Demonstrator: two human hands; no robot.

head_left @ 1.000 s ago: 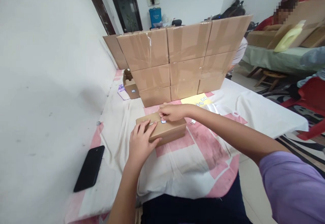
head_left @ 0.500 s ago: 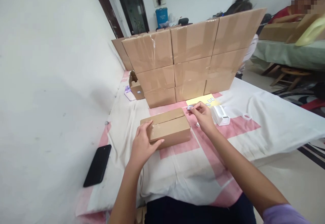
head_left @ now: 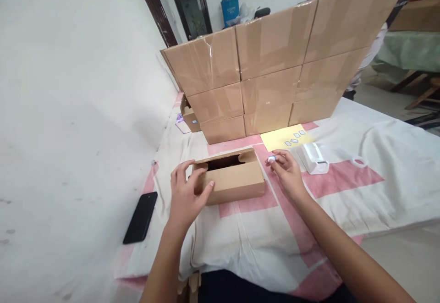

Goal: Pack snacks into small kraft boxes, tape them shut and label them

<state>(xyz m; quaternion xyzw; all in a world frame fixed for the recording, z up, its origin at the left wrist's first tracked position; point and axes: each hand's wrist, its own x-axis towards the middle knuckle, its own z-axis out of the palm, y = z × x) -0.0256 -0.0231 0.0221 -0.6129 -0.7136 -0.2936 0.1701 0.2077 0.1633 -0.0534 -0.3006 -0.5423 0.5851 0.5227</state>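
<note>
A small brown cardboard box lies in front of me, with a dark gap along its top between the flaps. My left hand grips the box's left end, thumb on the top panel and fingers toward the back edge. Just off the box's right end, my right hand pinches a small white sticker with a blue border. Behind that hand is a yellow sheet bearing several similar stickers. A white dispenser-like device sits to the right of the hand.
A tall wall of taped cardboard boxes stands behind. At its left is another open box with a small label. A black phone lies by the wall. A white ring rests on the pink-and-white cloth.
The gap in the box's top has widened, showing its dark inside. My right hand has turned slightly, and the sticker is now apart from the box. The camera view has shifted.
</note>
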